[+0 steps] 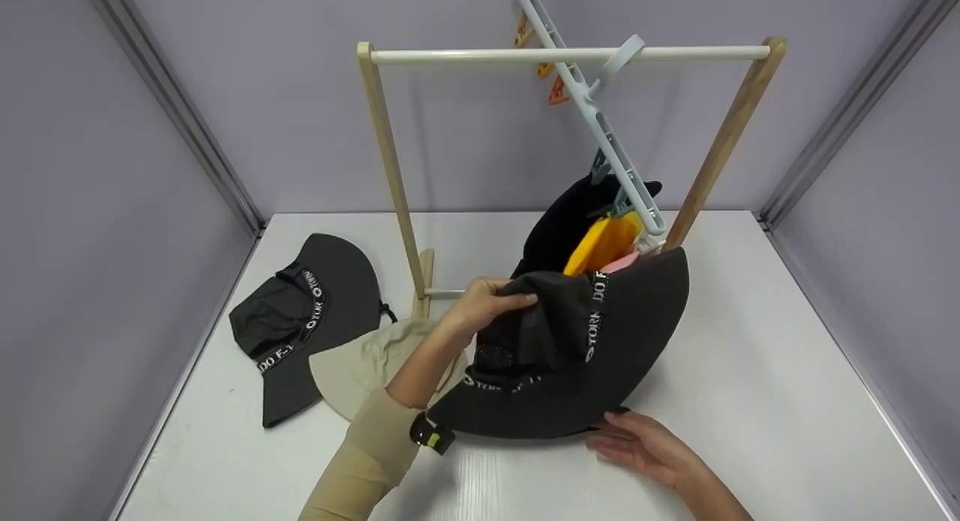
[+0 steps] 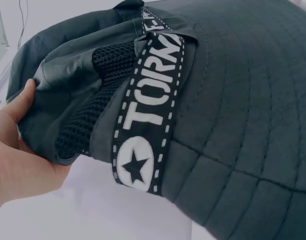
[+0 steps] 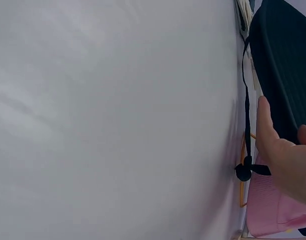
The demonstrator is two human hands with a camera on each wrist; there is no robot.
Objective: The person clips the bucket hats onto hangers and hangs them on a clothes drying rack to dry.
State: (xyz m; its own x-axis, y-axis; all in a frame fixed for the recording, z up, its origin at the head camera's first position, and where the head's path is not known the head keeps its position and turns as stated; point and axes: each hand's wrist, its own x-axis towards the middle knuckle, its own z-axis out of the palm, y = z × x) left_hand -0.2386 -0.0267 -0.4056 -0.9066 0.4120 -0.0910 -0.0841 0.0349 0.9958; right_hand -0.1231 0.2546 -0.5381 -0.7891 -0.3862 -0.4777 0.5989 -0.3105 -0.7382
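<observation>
My left hand (image 1: 480,307) grips the crown of a dark grey wide-brimmed hat (image 1: 645,326), thumb on the outside of the fabric. A black band with white lettering (image 2: 148,95) and a mesh panel (image 2: 88,115) show up close in the left wrist view. The hat is held tilted above the white table, brim towards the right. At the brim's lower edge, my right hand (image 1: 645,450) has its fingers extended, with the brim edge between thumb and fingers in the right wrist view. A black chin cord with a toggle (image 3: 244,172) hangs beside that hand.
Another dark grey hat (image 1: 345,273) and a beige hat (image 1: 341,363) lie at left. Behind stands a wooden rack (image 1: 390,154) with a white bar. A pale blue clip hanger (image 1: 600,124) hangs there, with black (image 1: 555,221), yellow (image 1: 600,244) and pink (image 3: 272,210) items beneath.
</observation>
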